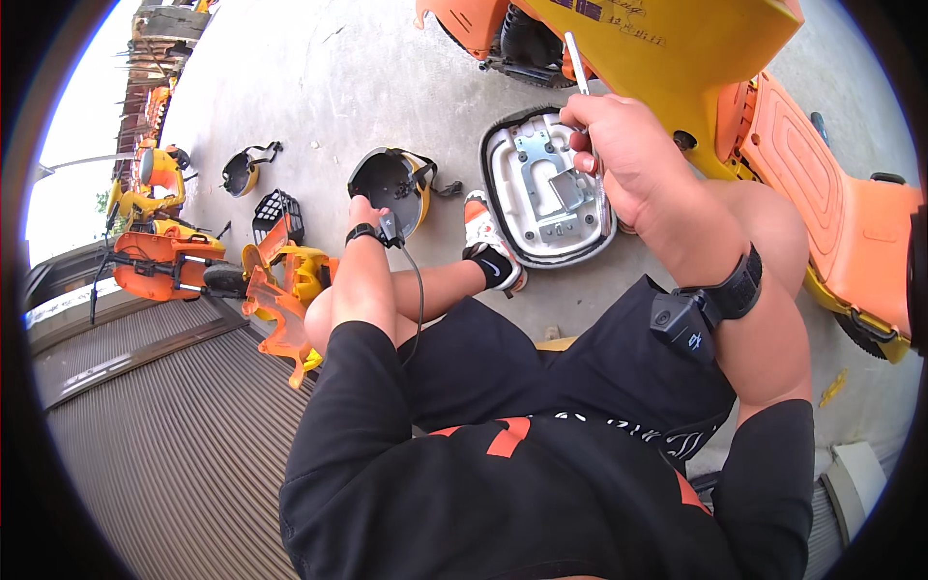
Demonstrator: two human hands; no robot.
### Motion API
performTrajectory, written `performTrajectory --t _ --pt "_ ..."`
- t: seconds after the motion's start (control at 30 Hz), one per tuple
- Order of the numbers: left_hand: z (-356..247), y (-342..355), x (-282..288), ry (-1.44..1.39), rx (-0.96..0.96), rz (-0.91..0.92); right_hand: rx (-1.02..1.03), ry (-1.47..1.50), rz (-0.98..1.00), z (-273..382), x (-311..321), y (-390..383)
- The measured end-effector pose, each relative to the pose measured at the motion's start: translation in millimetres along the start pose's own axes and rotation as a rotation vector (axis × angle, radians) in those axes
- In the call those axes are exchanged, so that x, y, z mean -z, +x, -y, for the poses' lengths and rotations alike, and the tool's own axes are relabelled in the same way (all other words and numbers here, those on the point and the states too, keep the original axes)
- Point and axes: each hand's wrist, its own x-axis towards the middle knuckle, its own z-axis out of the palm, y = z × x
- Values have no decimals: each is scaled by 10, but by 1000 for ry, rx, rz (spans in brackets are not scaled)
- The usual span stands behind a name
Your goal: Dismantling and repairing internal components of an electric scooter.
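Observation:
My right hand (628, 145) is closed round a thin silver metal rod (576, 60), its upper end sticking up past my fingers. Beside and below that hand lies an upturned scooter seat (499, 184) with a black rim, a pale inner shell and a metal bracket (544, 179). Over at the left, my left hand (363, 210) is in front of the near edge of a yellow helmet (421, 203) with a dark inside and black strap. Its fingers are mostly hidden, so I cannot tell whether it touches or grips the helmet.
A yellow and orange scooter (677, 39) stands at the upper right, its orange footboard (812, 164) at the right. Another helmet (238, 176), a black basket (277, 217) and orange body parts (159, 266) lie to the left. Ribbed dark metal sheeting (174, 416) borders the concrete.

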Motion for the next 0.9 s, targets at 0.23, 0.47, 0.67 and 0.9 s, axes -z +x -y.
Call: performTrajectory --t 0.23,0.47,0.67,0.9 --pt "-899 -1454 -1536 404 -865 499 63 131 -35 124 106 -42" --pt "-1063 -2969 -2739 579 -849 542 120 149 -100 114 189 -6" --pt "-951 -3044 -2906 660 -941 512 77 151 -115 146 224 -33" --pt "-1099 -2413 -2510 586 -883 496 79 166 -74 131 234 -52"
